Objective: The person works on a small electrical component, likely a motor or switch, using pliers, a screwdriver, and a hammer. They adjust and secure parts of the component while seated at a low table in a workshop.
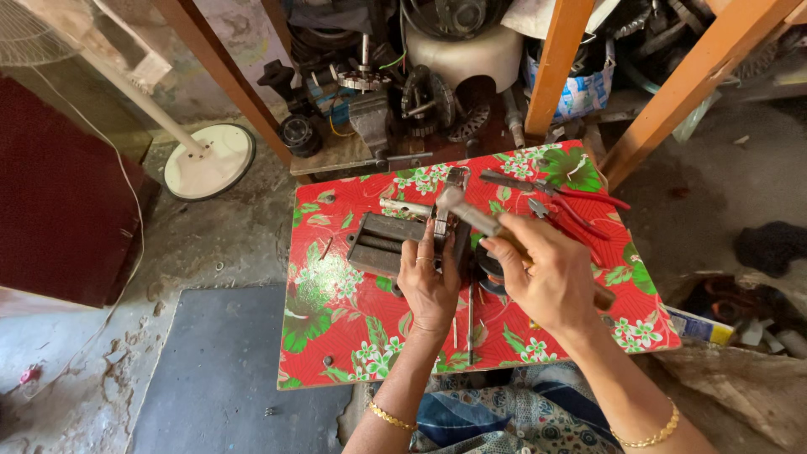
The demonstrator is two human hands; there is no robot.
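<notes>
My right hand grips a hammer by its wooden handle, the metal head raised over the middle of the small table. My left hand holds a narrow dark metal part upright against a grey metal block on the table. The hammer head hovers right at the top of that part. The table has a red cover with green leaves and white flowers. Both wrists wear gold bangles.
Red-handled pliers and another plier tool lie at the table's back right. Thin metal rods lie near its front edge. Behind it stand a bench vise, motor parts and orange wooden legs. A white fan base stands on the floor at left.
</notes>
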